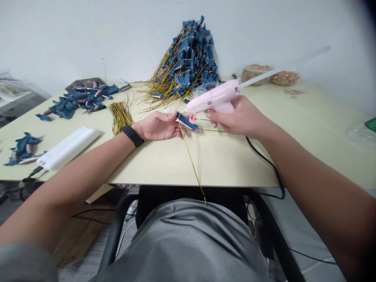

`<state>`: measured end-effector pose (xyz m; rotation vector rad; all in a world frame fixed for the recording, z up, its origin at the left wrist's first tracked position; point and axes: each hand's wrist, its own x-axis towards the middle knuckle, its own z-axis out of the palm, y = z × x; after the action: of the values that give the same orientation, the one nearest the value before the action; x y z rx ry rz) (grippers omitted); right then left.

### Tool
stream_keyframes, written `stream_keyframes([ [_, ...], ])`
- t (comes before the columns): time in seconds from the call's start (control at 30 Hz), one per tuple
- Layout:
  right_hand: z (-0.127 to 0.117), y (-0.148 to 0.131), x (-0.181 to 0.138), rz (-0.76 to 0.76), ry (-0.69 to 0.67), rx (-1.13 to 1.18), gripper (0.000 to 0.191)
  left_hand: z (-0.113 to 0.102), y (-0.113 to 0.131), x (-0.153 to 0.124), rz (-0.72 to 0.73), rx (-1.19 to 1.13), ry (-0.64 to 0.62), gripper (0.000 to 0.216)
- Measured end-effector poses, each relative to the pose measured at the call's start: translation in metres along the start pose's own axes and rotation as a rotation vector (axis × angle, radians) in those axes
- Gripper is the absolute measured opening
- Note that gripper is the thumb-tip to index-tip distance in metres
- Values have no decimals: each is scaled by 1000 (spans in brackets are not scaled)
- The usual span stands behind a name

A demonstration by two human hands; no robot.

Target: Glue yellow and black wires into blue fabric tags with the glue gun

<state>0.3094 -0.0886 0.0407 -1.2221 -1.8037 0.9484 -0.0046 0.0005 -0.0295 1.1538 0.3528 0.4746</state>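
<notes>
Much bare table (235,164) nearside of left hand's (158,126) leaf (187,122), right hand's (239,117) glue gun (214,100).

craft workshop: worktable (164,164), heaped blue wired pieces (188,58), glue gun (216,100).

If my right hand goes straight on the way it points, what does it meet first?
Probably the small blue piece on yellow wire in the left hand; the pink plastic glue gun in the right hand looks nearly on it.

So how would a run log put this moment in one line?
right hand: grips glue gun | left hand: holds blue piece with wire | nozzle: near piece
</notes>
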Motion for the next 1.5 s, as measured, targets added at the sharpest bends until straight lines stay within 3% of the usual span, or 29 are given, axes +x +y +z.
stream_keyframes([
  [0.17, -1, 3, 1, -2, -8, -14, 39, -3, -2, 1, 14, 28, -48, 48],
  [0.33, -3, 9, 3, 5, -25, -27, 43, -3, -5, -1, 28, 66, 77, 55],
  [0.57, -5, 5, 1, 22, -51, -33, 48, 1, 0, -4, 20, 91, -60, 64],
  [1.0, -7, 7, 1, 30, -70, -33, 52, 6, 1, -4, 33, 134, -21, 73],
  [1.23, -8, 9, 2, 25, -67, -54, 53, 8, -1, -3, 32, 133, 64, 64],
  [1.5, -7, 2, -1, 31, -43, -46, 50, 11, -1, -4, 47, 127, 40, 72],
])
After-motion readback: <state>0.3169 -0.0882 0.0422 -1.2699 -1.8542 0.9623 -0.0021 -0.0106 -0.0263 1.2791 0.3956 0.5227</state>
